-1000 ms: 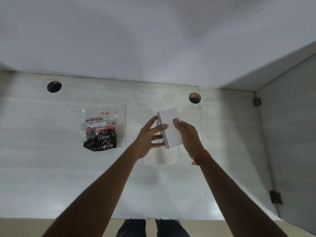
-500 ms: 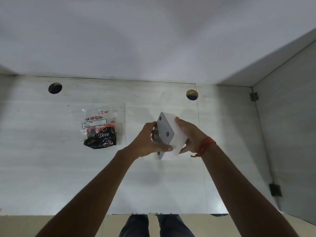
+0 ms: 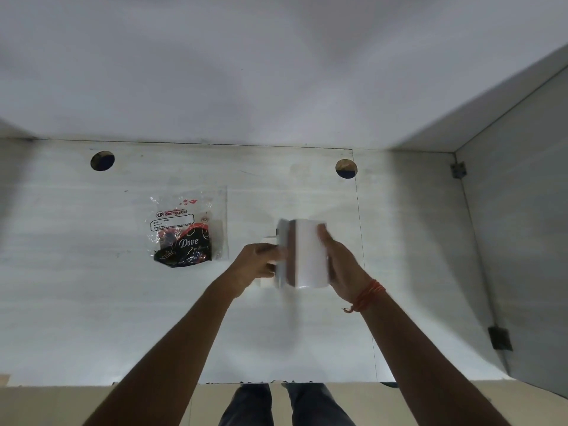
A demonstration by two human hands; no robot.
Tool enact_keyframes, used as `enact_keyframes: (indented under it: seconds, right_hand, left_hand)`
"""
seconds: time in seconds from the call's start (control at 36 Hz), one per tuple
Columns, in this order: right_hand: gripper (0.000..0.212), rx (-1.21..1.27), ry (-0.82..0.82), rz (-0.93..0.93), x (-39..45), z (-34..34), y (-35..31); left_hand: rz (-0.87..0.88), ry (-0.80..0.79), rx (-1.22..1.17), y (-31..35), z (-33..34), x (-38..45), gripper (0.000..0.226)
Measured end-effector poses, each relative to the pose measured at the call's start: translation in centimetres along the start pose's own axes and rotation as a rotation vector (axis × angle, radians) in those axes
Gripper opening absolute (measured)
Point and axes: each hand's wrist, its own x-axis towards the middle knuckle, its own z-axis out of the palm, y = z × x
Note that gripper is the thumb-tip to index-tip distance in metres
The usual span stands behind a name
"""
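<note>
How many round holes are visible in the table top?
2. One hole is near the back edge, behind and left of the Dove packet; the other is near the same edge, beyond the white box. More may be hidden.

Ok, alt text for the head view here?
A left hand and a right hand grip opposite ends of a blurred white rectangular box above a pale grey tabletop. A clear plastic pouch with a dark Dove packet lies on it to their left.
</note>
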Motion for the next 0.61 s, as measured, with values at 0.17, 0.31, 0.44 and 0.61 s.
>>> enact_keyframes:
  seconds: [0.17,0.31,0.44,0.61]
  right_hand:
    - [0.069,0.29,0.039,-0.009,0.1,-3.7,0.7]
    - [0.067,0.301,0.13,-0.041,0.2,-5.4,0.8]
    - [0.067,0.346,0.171,-0.058,-0.2,-7.1,1.7]
    - [0.056,0.445,0.173,-0.055,-0.5,-8.5,3.4]
  left_hand:
    - [-0.006,0.071,-0.138,0.1,-1.2,-0.1,0.053]
    - [-0.128,0.47,0.331,-1.4,-2.4,0.7,0.052]
    - [-0.444,0.73,0.648,-4.5,-3.3,0.8,0.125]
    - [-0.444,0.891,0.653,-6.3,-2.8,1.2,0.128]
